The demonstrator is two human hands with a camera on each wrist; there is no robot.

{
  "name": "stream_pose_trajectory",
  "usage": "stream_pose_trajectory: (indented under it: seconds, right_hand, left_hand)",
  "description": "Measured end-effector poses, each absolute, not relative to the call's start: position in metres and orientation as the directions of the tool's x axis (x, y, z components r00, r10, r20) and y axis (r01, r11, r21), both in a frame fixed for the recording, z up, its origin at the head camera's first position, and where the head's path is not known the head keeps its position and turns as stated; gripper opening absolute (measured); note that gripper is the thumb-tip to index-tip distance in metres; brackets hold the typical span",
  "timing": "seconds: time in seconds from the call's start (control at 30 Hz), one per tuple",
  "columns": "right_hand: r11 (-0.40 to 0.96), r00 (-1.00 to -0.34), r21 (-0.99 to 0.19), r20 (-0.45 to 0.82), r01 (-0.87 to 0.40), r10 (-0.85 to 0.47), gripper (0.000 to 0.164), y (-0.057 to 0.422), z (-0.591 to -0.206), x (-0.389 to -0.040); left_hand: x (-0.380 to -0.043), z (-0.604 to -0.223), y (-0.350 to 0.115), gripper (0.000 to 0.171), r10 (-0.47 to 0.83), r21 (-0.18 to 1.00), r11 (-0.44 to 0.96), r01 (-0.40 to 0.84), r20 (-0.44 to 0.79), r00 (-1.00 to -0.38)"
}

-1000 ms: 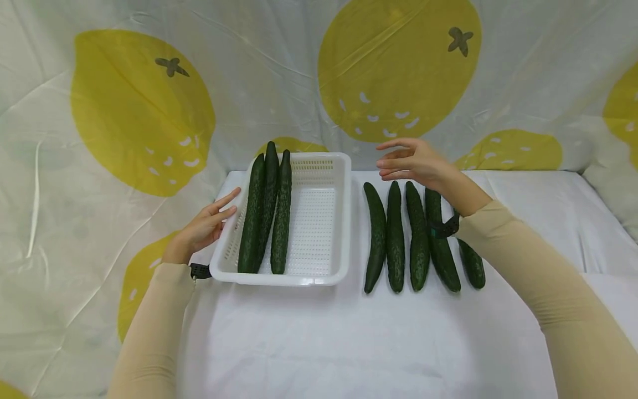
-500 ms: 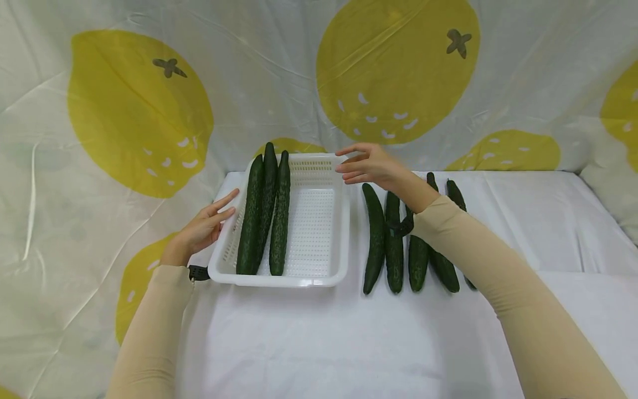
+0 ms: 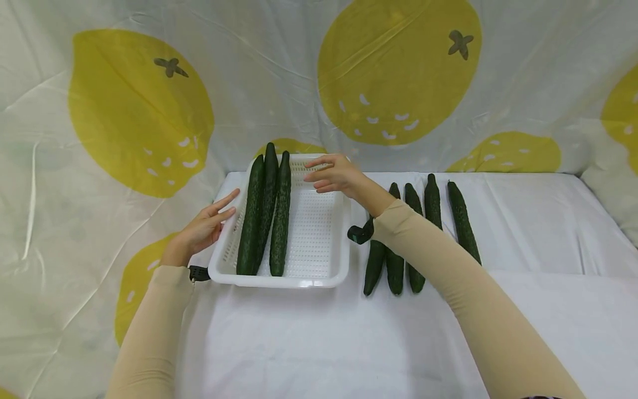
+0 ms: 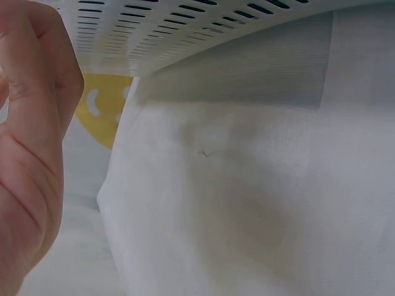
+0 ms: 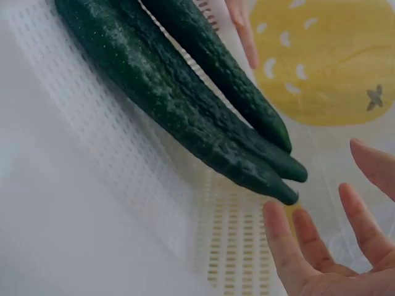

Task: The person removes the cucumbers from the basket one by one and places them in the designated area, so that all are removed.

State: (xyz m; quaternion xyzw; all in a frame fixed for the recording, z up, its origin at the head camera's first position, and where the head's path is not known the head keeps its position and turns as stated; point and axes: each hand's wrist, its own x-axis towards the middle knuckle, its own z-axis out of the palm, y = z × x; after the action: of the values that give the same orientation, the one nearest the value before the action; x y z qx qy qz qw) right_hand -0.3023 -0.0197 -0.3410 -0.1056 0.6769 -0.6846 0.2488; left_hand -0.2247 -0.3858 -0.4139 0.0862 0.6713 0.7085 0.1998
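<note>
A white perforated plastic basket (image 3: 319, 281) holds three dark green cucumbers (image 3: 279, 221) lying side by side at its left, their tips reaching its far rim. My left hand (image 3: 201, 228) is at the basket's left side, fingers extended along the wall. The left wrist view shows part of this hand (image 4: 31, 105) close below the slotted basket wall (image 4: 154, 31). Over the basket's far right part hovers my right hand (image 3: 335, 176), fingers apart with nothing in them. In the right wrist view, its fingertips (image 5: 271, 209) are near the ends of the cucumbers (image 5: 203, 135).
Right of the basket, several more cucumbers (image 3: 464, 221) lie in a row on the white tablecloth (image 3: 299, 343). My right forearm (image 3: 438, 266) crosses above them and partly hides them. Behind the table hangs a lemon-print cloth (image 3: 269, 72).
My right hand has moved left, from above the row of cucumbers to over the basket, empty throughout. The left hand, basket and cucumbers have stayed in place.
</note>
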Motion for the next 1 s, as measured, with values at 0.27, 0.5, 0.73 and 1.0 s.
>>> stream_pose_trajectory:
  seconds: [0.27, 0.5, 0.73, 1.0]
  right_hand:
    - [0.030, -0.869, -0.965, -0.247, 0.260, -0.429, 0.049, -0.048, -0.353, -0.303]
    - [0.047, -0.863, -0.956, -0.283, 0.290, -0.420, 0.051, -0.070, -0.364, -0.303]
    - [0.114, -0.862, -0.949, -0.315, 0.294, -0.396, 0.052, -0.087, -0.379, -0.301]
    - [0.130, -0.873, -0.949, -0.315, 0.286, -0.372, 0.052, -0.099, -0.382, -0.297]
  left_hand:
    - [-0.225, -0.415, -0.385, 0.058, 0.387, 0.989, -0.003, -0.151, -0.138, -0.912]
    - [-0.224, -0.412, -0.385, 0.059, 0.378, 0.986, -0.009, -0.168, -0.152, -0.913]
    - [-0.224, -0.414, -0.385, 0.058, 0.390, 0.986, -0.032, -0.161, -0.137, -0.911]
    - [-0.226, -0.416, -0.385, 0.057, 0.401, 0.989, -0.045, -0.143, -0.113, -0.909]
